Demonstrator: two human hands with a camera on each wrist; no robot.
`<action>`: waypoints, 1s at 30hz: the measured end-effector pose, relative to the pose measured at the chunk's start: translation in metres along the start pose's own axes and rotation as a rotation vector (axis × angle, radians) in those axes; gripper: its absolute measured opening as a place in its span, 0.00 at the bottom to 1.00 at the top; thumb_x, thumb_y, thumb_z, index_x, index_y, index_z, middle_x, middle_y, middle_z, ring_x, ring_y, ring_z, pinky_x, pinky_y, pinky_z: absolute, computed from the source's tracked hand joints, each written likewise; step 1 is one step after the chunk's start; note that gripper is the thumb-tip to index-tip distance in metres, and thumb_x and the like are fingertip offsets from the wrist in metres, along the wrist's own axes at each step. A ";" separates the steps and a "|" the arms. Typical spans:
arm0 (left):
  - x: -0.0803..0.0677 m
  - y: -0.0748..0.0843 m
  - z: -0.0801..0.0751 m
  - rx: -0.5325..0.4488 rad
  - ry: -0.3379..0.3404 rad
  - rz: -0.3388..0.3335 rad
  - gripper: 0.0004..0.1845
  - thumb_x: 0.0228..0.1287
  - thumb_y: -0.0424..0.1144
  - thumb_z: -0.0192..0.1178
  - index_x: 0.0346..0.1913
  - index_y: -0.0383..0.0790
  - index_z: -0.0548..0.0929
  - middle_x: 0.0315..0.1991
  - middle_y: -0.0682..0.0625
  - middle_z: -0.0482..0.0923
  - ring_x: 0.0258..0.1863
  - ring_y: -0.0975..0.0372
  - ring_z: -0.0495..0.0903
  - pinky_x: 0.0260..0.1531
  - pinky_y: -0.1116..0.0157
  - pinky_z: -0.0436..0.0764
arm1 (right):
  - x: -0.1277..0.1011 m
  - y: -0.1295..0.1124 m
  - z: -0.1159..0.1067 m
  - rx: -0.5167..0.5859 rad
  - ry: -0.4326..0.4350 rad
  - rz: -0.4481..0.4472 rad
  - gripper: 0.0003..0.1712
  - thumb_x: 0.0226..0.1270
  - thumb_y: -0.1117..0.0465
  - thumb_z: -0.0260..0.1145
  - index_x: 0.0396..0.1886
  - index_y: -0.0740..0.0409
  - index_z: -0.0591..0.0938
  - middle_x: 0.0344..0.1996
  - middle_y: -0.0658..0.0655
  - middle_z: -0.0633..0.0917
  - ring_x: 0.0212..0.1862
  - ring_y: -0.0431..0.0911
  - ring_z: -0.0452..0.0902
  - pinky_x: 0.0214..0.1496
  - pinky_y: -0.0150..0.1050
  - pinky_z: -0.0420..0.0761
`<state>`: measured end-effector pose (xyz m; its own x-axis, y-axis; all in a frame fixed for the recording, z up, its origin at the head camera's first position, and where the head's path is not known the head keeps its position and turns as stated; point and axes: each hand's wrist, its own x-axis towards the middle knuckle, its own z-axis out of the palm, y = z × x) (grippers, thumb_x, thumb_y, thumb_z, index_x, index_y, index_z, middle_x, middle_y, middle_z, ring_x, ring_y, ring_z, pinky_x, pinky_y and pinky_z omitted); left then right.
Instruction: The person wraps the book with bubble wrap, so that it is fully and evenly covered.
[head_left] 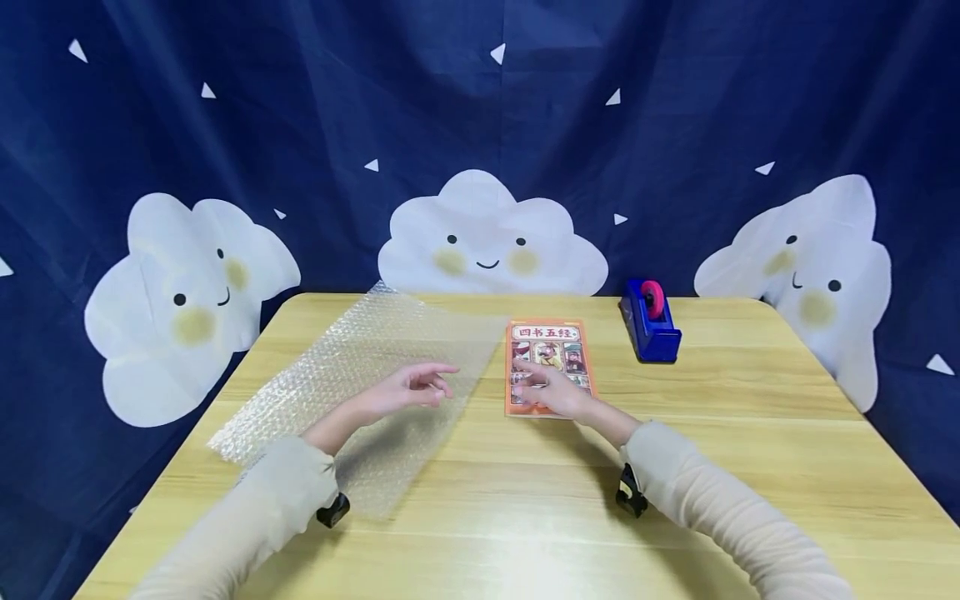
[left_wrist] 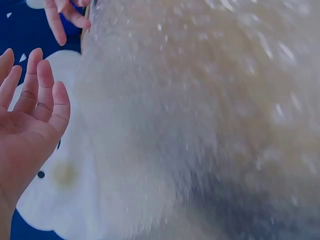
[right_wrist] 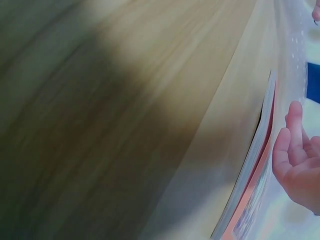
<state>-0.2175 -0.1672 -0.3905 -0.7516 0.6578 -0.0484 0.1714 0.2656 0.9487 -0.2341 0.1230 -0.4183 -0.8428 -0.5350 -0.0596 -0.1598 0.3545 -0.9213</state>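
My left hand (head_left: 408, 389) hovers over a sheet of bubble wrap (head_left: 337, 367), its fingers relaxed and pointing right, holding nothing. In the left wrist view the bubble wrap (left_wrist: 200, 100) fills most of the picture, with the left hand (left_wrist: 32, 115) at the left edge. The right hand (head_left: 553, 390) is over an orange-covered book (head_left: 551, 333), fingers loosely extended and empty, hiding part of its lower cover. From the right wrist, the book (right_wrist: 250, 175) shows edge-on, flat on the table, with the right hand (right_wrist: 300, 160) beyond it.
A blue tape dispenser (head_left: 652, 325) with a pink roll stands at the back right of the wooden table (head_left: 712, 433). Behind the table hangs a dark blue curtain (head_left: 450, 100) printed with white clouds and triangles. The bubble wrap lies left of the book.
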 end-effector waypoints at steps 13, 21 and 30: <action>0.041 -0.003 0.030 0.019 -0.033 0.034 0.29 0.62 0.29 0.52 0.66 0.29 0.58 0.50 0.29 0.71 0.50 0.39 0.70 0.50 0.57 0.75 | -0.013 0.015 -0.030 -0.014 0.067 0.052 0.33 0.67 0.65 0.55 0.68 0.68 0.54 0.50 0.74 0.75 0.36 0.55 0.80 0.34 0.40 0.78; 0.061 -0.006 0.040 0.046 -0.017 0.013 0.30 0.64 0.32 0.52 0.67 0.32 0.57 0.52 0.31 0.70 0.44 0.41 0.72 0.40 0.50 0.78 | -0.020 0.021 -0.044 -0.023 0.100 0.077 0.34 0.67 0.65 0.54 0.68 0.69 0.53 0.49 0.74 0.75 0.38 0.57 0.79 0.42 0.45 0.80; 0.077 -0.017 0.049 -0.003 0.019 0.002 0.30 0.63 0.28 0.52 0.67 0.31 0.56 0.54 0.30 0.67 0.41 0.41 0.73 0.36 0.50 0.78 | -0.025 0.023 -0.054 -0.082 0.192 0.139 0.32 0.66 0.66 0.55 0.67 0.70 0.57 0.44 0.72 0.77 0.40 0.56 0.79 0.43 0.43 0.78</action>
<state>-0.2471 -0.0869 -0.4251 -0.7629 0.6452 -0.0404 0.1712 0.2619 0.9498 -0.2443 0.1856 -0.4170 -0.9405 -0.3241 -0.1026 -0.0700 0.4799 -0.8745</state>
